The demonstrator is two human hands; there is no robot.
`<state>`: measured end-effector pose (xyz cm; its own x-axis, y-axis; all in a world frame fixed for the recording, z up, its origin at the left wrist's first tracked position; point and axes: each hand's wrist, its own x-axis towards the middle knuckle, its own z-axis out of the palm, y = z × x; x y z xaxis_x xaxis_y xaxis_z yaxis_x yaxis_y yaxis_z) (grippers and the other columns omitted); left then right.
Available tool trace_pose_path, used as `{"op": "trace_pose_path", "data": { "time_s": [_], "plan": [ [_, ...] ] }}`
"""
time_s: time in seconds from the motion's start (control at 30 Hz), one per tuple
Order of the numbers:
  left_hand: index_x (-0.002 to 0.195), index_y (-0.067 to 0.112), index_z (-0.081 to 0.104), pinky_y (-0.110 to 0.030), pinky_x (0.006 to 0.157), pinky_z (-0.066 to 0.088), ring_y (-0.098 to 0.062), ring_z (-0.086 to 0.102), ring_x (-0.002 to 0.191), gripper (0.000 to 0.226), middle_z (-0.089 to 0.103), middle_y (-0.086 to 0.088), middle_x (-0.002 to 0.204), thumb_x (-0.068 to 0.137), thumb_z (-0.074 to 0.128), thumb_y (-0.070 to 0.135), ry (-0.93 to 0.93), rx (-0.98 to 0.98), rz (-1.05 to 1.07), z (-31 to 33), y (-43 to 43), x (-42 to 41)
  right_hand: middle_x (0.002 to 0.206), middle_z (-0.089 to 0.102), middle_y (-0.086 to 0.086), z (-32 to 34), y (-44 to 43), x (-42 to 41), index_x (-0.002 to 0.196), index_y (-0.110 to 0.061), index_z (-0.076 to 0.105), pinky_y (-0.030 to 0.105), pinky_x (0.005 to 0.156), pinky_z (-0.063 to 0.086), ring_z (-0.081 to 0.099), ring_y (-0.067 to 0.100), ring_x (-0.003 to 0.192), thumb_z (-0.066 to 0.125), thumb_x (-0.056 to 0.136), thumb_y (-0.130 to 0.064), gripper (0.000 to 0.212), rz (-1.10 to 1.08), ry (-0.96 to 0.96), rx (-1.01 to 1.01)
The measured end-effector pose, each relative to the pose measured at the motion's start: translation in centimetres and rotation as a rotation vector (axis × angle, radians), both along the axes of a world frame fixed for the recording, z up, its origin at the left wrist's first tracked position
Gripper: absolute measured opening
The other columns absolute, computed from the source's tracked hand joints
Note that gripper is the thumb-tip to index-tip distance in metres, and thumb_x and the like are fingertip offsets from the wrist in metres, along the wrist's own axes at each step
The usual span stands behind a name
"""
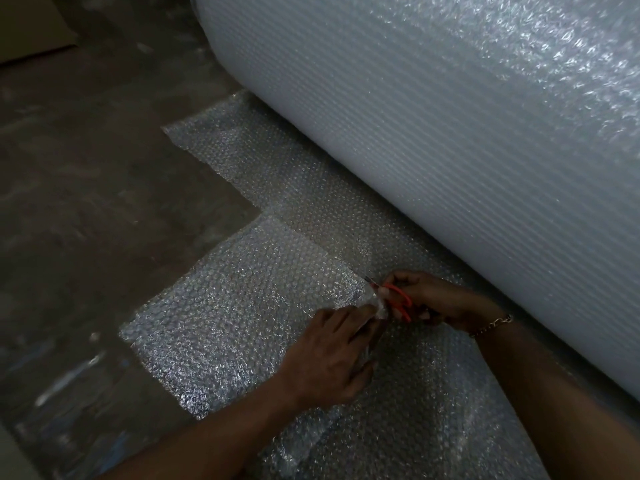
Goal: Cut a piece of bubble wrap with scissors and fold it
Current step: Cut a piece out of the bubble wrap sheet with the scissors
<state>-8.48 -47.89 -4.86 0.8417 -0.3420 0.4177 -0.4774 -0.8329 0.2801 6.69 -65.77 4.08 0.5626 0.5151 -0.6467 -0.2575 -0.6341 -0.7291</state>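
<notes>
Blades of the scissors (398,301) mostly hidden between the two hands, only a thin glint of metal showing past the orange handles; how far the blades gape, not possible to tell. Big roll (433,133) cut off by the top and right edges of the view, dim light and blur smearing its upper part. Both forearms cropped at the bottom edge. Bubble wrap sheet (242,306) spread flat on the concrete floor (86,202), running out from under the roll, its left outline stepped where a rectangle is missing, bare floor open all along that left side and toward the far corner. A brown cardboard corner (31,26) just visible at upper left, well apart. Right hand (429,299) closed through the orange handles, a chain bracelet (491,325) at the wrist, scissors aimed away along a cut line in the sheet. Left hand (332,351) palm down just beside the scissors, fingertips pinching the cut edge of the wrap and lifting it slightly.
</notes>
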Motion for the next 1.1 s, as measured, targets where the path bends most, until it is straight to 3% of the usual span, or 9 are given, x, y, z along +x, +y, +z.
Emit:
{"op": "trace_pose_path", "data": {
  "time_s": [0.23, 0.4, 0.67, 0.8, 0.93, 1.1],
  "plan": [
    [0.136, 0.009, 0.058, -0.043, 0.095, 0.047, -0.028, 0.054, 0.126, 0.060, 0.049, -0.011, 0.149, 0.092, 0.060, 0.049, 0.006, 0.016, 0.004, -0.1, 0.0, 0.0, 0.072, 0.063, 0.014, 0.0, 0.3, 0.1, 0.099, -0.010, 0.063, 0.017, 0.037, 0.026, 0.041, 0.010, 0.043, 0.066, 0.086, -0.043, 0.036, 0.009, -0.015, 0.022],
    [0.136, 0.009, 0.058, -0.043, 0.095, 0.047, -0.028, 0.054, 0.124, 0.060, 0.048, -0.010, 0.149, 0.093, 0.058, 0.050, -0.005, 0.013, 0.002, 0.0, -0.1, 0.0, 0.068, 0.063, 0.009, -0.2, 0.2, 0.2, 0.097, -0.010, 0.063, 0.017, 0.037, 0.027, 0.040, 0.012, 0.044, 0.062, 0.096, -0.033, 0.022, 0.025, 0.004, 0.012],
    [0.139, 0.010, 0.057, -0.042, 0.095, 0.047, -0.027, 0.053, 0.126, 0.061, 0.047, -0.010, 0.150, 0.093, 0.056, 0.051, -0.002, 0.031, 0.009, 0.0, -0.1, 0.0, 0.070, 0.064, 0.007, -0.3, 0.0, 0.3, 0.098, -0.013, 0.064, 0.017, 0.040, 0.029, 0.049, 0.010, 0.050, 0.072, 0.085, -0.032, 0.025, 0.034, -0.002, 0.032],
    [0.138, 0.010, 0.057, -0.042, 0.095, 0.047, -0.026, 0.052, 0.125, 0.062, 0.047, -0.009, 0.150, 0.092, 0.058, 0.051, -0.013, 0.040, 0.013, 0.1, -0.1, -0.1, 0.069, 0.062, 0.009, -0.1, 0.2, 0.3, 0.096, -0.013, 0.061, 0.016, 0.036, 0.026, 0.045, 0.006, 0.043, 0.066, 0.094, -0.029, 0.017, 0.003, 0.010, -0.003],
    [0.138, 0.009, 0.058, -0.042, 0.094, 0.046, -0.026, 0.054, 0.124, 0.061, 0.047, -0.009, 0.150, 0.092, 0.058, 0.051, -0.022, 0.042, 0.007, 0.1, -0.1, 0.0, 0.067, 0.062, 0.008, 0.3, 0.7, 0.2, 0.087, -0.017, 0.059, 0.015, 0.036, 0.023, 0.039, 0.008, 0.041, 0.064, 0.093, -0.036, 0.020, 0.006, 0.002, -0.026],
    [0.139, 0.009, 0.057, -0.043, 0.093, 0.047, -0.026, 0.055, 0.123, 0.062, 0.051, -0.010, 0.148, 0.093, 0.058, 0.050, -0.026, 0.043, 0.001, 0.1, -0.1, 0.0, 0.069, 0.061, 0.010, 0.4, 1.2, 0.3, 0.091, -0.014, 0.058, 0.015, 0.037, 0.022, 0.034, 0.009, 0.040, 0.062, 0.096, -0.034, 0.021, 0.012, 0.013, -0.030]
  ]
}}
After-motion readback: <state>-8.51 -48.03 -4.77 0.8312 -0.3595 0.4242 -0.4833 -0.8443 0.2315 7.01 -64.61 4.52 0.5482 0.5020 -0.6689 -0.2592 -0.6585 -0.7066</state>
